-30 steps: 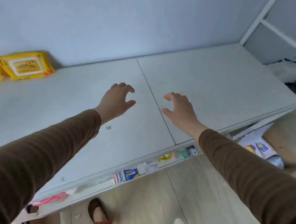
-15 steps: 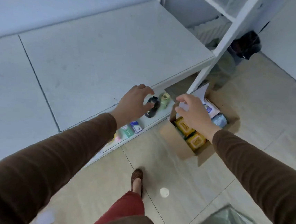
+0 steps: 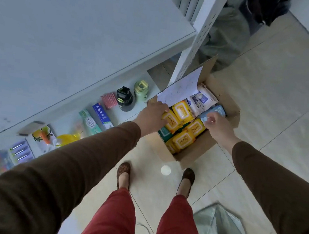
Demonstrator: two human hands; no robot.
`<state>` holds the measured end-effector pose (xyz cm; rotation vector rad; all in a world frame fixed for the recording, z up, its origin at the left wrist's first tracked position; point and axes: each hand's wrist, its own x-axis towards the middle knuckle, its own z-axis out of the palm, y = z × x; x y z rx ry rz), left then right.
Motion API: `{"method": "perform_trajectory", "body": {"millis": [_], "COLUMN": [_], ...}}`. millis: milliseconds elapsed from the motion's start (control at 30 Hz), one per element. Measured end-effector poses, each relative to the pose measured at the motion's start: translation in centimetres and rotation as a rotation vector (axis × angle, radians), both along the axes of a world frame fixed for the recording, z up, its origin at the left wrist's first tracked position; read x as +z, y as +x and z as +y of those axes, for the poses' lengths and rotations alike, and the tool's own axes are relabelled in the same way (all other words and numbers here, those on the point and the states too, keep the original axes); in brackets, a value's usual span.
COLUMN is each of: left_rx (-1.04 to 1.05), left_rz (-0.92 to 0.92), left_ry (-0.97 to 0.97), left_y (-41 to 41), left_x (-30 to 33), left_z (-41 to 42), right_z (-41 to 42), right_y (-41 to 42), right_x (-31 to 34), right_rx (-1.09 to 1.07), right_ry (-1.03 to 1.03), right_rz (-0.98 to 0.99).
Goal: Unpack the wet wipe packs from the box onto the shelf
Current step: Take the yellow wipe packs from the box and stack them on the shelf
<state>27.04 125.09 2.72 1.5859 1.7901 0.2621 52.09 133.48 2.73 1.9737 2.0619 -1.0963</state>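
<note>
Watching the head cam here, and as far as I can judge we're nowhere near finished. The brown cardboard box (image 3: 193,152) on the floor is packed: a bunch of yellow wet wipe packs (image 3: 182,140) right under and between both sets of fingers, a white pack with a blue label (image 3: 200,99) just beyond them, and a pale blue pack (image 3: 217,111).

My left hand (image 3: 152,116) is down at the near-left edge of the box, fingers curled onto the top of one yellow pack; whether they've really clamped it I can't tell, they're mostly hidden. My right hand (image 3: 219,126) has its fingers pinched on the corner of the pale blue pack.

The grey shelf top (image 3: 73,33), up and left of the left fingers, has no packs on the part I can see. The lower shelf (image 3: 123,114) just left of those fingers holds toothpaste boxes, a black bottle and a green one.

So basically: grab, lift, carry up, repeat many times.
</note>
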Motion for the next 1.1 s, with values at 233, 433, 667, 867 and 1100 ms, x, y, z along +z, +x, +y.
{"method": "perform_trajectory", "body": {"millis": [233, 433, 667, 867, 1100], "left_rx": [0.051, -0.025, -0.285, -0.48, -0.566], "left_rz": [0.13, 0.28, 0.585, 0.691, 0.864], "left_ry": [-0.2, -0.372, -0.282, -0.166, -0.158], "left_y": [5.5, 8.6, 9.5, 9.4, 9.7], "left_x": [-11.0, -21.6, -32.3, -37.2, -37.0], "left_z": [5.1, 9.4, 13.4, 15.5, 16.1], "right_z": [6.5, 11.2, 13.2, 12.0, 12.4], "right_y": [5.9, 8.7, 8.5, 8.7, 8.0], "right_x": [-11.1, -22.1, -34.6, -40.8, -41.8], "right_rx": [0.185, 0.283, 0.3, 0.317, 0.331], "right_ry": [-0.226, -0.232, -0.224, -0.019, 0.047], "right_rz": [-0.082, -0.154, -0.341, -0.369, -0.453]}}
